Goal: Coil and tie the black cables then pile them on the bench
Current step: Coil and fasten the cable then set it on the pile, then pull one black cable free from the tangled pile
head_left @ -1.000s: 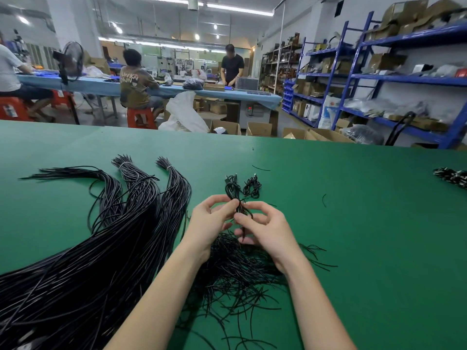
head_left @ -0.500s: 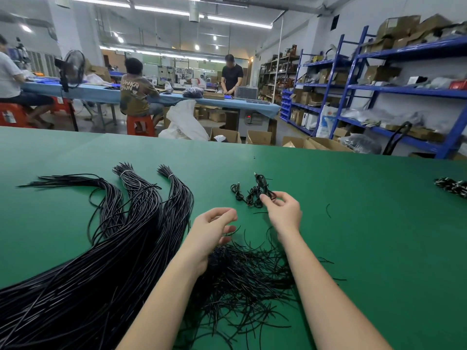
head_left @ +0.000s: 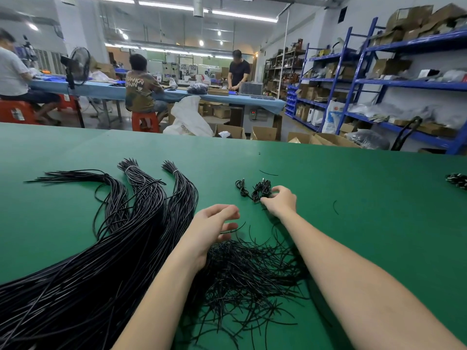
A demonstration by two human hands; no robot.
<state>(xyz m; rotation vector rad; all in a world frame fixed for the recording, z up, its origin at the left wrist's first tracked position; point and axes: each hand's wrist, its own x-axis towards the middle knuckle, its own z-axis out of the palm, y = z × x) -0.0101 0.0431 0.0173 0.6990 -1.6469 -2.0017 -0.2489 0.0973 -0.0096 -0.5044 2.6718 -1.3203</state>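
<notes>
Head view. Right hand (head_left: 280, 202) reaching out at 1 o'clock from frame centre, fingers curling around the near edge of a small pile of coiled cables (head_left: 261, 190), thumb arching over the top, fingertips touching the pile and pressing it against the green bench (head_left: 353, 198). Left hand (head_left: 214, 223) hovering at centre frame, palm turned inward, fingers loosely bent and spread, gripping nothing, hanging just above the far edge of a heap of short black ties (head_left: 245, 271). Lying at 6 o'clock, between both forearms, that heap spreading in a loose tangle. Resting just beside the pile at its 9 o'clock, one separate coiled cable (head_left: 242, 187), apart from the hand. Stretching from 7 o'clock toward 11 o'clock, long bundles of uncoiled black cables (head_left: 141, 213), two of them bound with pale bands near their far ends. Lying at 3 o'clock on the bench's right edge, another dark bundle (head_left: 457, 180), partly cut off by the frame. Lying loose near the right hand at 3 o'clock, a single short tie (head_left: 334, 207).
</notes>
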